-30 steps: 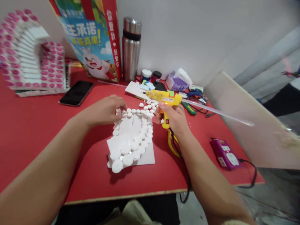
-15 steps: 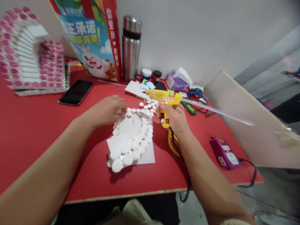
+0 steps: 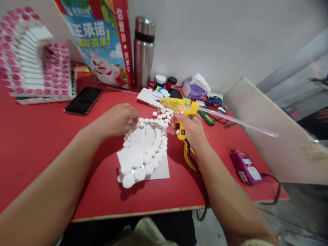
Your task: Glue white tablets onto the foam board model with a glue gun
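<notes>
Along the far side of the red tabletop (image 3: pixel 102 191) are five containers: one bag (image 3: pixel 102 44), cut off at the top, one capped flask (image 3: pixel 144 59), one white-lidded jar (image 3: pixel 160 81), one dark-lidded jar (image 3: pixel 171 82) and one purple pack (image 3: pixel 194 90) with white tissue sticking out; what the bag, flask and jars hold is hidden. Near the middle sits one frame (image 3: pixel 156 149) of white discs, partly over one white board (image 3: pixel 164 172); its discs overlap too much to count. The left hand (image 3: pixel 121 118) has its fingers curled in at the frame's far left edge, but whether they pinch a disc cannot be told. The right hand (image 3: pixel 191 128) grips one yellow glue gun (image 3: pixel 184 108), to the right of the frame, nozzle pointing left, with one clear stick (image 3: pixel 238 121) out of its back. Loose discs (image 3: pixel 155 114) lie between gun and frame, some covered. One phone (image 3: pixel 83 100) lies at left beside one pink-and-white model (image 3: pixel 27 61), cut off at the left edge; one purple power box (image 3: pixel 246 168) is at right, and one yellow ring (image 3: pixel 189 158) is partly hidden by the right forearm
</notes>
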Tool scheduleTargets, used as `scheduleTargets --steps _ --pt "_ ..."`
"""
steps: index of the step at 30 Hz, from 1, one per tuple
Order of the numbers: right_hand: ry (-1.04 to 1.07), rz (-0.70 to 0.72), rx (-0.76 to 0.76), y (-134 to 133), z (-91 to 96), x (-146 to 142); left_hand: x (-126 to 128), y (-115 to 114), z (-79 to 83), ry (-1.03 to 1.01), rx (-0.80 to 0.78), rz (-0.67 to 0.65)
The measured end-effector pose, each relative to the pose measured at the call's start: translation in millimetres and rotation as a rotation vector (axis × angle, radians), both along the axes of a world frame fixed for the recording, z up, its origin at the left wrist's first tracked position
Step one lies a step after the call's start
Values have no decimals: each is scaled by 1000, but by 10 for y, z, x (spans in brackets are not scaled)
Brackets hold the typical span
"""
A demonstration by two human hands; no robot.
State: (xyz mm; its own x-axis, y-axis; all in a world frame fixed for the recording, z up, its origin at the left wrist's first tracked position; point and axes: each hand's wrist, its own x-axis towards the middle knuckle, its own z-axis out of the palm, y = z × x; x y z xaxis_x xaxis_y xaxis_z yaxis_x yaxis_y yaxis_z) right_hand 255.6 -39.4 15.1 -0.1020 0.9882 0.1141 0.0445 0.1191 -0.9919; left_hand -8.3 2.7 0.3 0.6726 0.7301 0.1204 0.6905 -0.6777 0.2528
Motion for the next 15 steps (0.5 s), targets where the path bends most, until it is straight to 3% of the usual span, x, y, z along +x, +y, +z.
scheduleTargets --steps 9,15 --pt "-7 -14 10 -4 0 1 -42 -36 37 -176 -30 -25" --pt "2 -22 6 -5 -1 9 65 -49 5 -135 -6 -97"
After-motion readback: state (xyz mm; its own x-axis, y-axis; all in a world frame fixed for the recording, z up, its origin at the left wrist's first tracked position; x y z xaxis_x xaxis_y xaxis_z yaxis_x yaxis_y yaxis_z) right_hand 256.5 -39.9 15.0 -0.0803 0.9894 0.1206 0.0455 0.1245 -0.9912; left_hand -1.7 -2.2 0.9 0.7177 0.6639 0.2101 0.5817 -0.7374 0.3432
